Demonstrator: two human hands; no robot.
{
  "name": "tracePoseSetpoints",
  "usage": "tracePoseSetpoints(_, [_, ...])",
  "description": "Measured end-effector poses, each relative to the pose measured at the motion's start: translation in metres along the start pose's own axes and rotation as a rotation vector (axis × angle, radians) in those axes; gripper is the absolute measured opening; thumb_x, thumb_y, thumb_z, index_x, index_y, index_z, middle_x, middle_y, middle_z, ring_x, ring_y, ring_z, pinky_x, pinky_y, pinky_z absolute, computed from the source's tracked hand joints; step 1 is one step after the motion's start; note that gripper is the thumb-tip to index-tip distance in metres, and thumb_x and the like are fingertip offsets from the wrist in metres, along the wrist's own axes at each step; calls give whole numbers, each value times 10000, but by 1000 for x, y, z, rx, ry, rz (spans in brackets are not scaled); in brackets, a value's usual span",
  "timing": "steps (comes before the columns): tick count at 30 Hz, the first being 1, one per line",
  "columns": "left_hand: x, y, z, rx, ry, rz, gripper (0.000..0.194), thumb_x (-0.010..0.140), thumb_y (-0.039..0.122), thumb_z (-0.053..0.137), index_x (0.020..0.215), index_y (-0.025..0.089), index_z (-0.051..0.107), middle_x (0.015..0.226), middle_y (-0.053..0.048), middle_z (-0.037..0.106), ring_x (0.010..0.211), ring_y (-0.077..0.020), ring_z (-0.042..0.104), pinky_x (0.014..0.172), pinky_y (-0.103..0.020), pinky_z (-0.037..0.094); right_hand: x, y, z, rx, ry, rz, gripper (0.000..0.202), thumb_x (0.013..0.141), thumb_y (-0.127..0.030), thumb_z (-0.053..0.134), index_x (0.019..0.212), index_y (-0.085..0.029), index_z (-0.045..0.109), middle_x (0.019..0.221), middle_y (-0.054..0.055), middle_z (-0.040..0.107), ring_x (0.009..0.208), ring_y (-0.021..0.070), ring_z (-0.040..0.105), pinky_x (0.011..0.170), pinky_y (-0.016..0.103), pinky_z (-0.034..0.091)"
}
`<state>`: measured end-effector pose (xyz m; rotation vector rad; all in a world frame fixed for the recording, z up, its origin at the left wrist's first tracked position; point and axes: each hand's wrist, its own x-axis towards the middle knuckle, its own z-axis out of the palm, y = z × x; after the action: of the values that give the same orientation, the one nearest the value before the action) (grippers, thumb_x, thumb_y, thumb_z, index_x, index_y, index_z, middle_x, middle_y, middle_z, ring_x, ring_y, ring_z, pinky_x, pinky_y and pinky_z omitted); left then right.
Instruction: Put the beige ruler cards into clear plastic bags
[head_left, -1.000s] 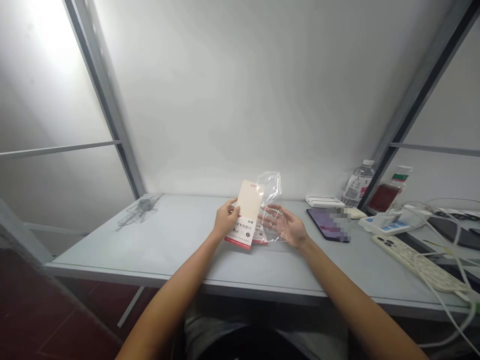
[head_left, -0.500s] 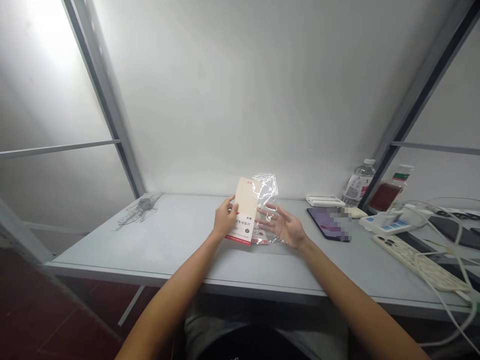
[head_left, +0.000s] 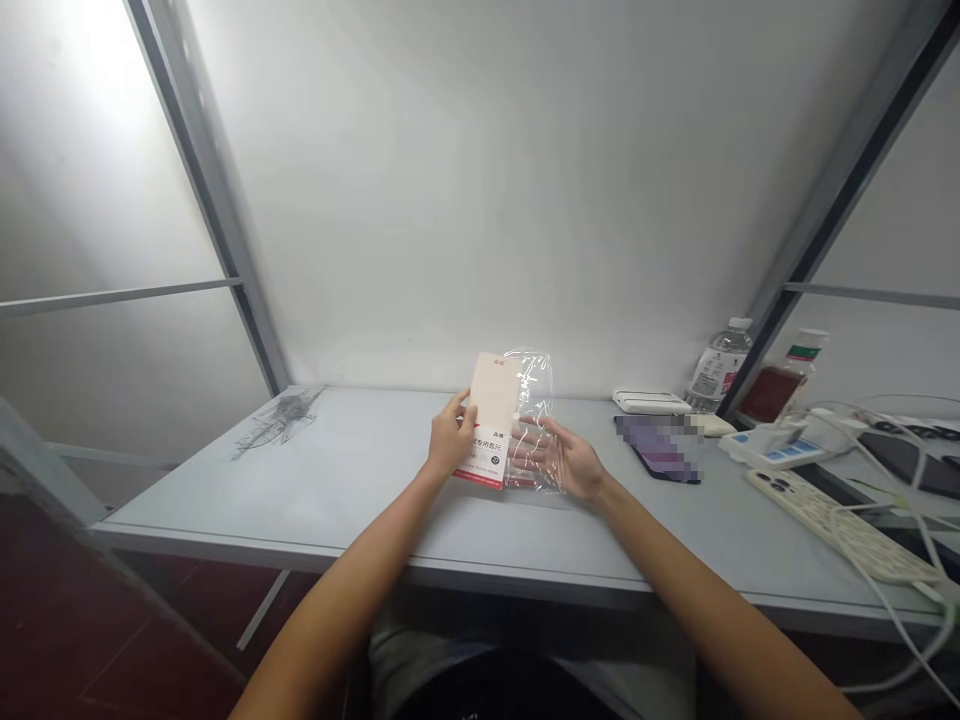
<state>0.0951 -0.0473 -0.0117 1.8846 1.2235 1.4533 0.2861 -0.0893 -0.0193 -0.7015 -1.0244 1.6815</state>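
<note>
My left hand (head_left: 450, 438) is closed on the left edge of an upright cream-and-white printed card (head_left: 493, 395), its thumb across the front. The card has Chinese lettering and a red strip along its bottom. Out to the right of the card extends a clear plastic sleeve (head_left: 536, 385), shiny and wrinkled near the top. My right hand (head_left: 566, 460) is at the sleeve, with its stretched fingers showing through the clear film and spaced apart. Whether those fingers are inside the sleeve or behind it, I cannot tell.
On the grey table (head_left: 360, 480), a dark smudge (head_left: 281, 418) marks the left side. To the right lie a phone (head_left: 660, 450), a white flat box (head_left: 651, 402), a power strip (head_left: 780, 445), a patterned phone case (head_left: 840, 525) and loose cables. Two bottles (head_left: 718, 365) stand behind.
My right hand has turned slightly and its fingers have shifted left, nearer the card. The sleeve looks straighter along its right edge. My left hand keeps its hold on the card.
</note>
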Motion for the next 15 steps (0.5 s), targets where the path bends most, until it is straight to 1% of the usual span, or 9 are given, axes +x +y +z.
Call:
tracePoseSetpoints(4, [0,-1,0,22,15,12,402,826,338,418,1199,203,484,694,0,594,552,-94,503,524,-199,379,-1,1,1,-19,-11,23,359,858,-402,352,1113,-213,518,1047,94,633,835,234,640,854,474,432])
tracePoseSetpoints(10, [-2,-2,1,65,31,21,397,834,343,410,1203,213,477,728,-10,612,547,-98,501,524,-206,370,0,1,0,-31,-10,27,358,859,-407,348,1105,-218,528,1069,103,622,829,222,645,807,434,469])
tracePoseSetpoints(15, [-2,-1,2,62,31,11,393,835,346,409,1199,216,479,750,-22,619,564,-107,510,532,-212,371,0,2,0,-41,-15,48,383,858,-421,348,1135,-209,506,1103,114,602,785,225,651,747,432,490])
